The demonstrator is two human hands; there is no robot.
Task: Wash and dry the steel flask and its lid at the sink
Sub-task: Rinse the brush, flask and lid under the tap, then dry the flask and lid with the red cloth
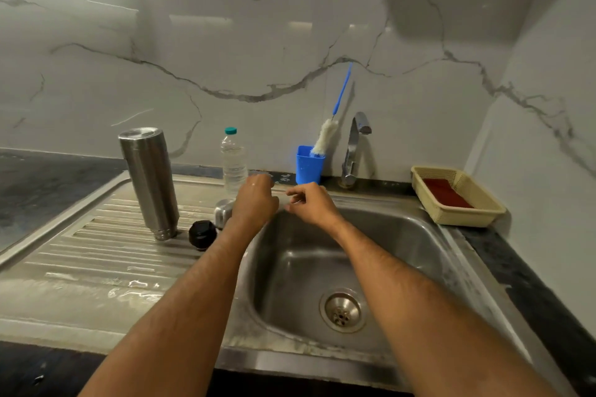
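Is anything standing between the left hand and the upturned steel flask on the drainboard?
Nothing visible blocks it. The left hand hovers at the basin's back-left edge; the steel flask stands inverted further left. A steel cup and a black lid sit low beside the hand, nearer the camera than a straight reach.

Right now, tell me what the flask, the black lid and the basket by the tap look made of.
Flask: looks like brushed stainless steel, a grey metallic sheen with soft streaked reflections; it stands inverted on the drainboard.
Black lid: probably plastic, matte black with dull highlights and a moulded shape.
Basket: likely plastic, cream-coloured with a uniform moulded mesh wall; woven fibre cannot be ruled out.
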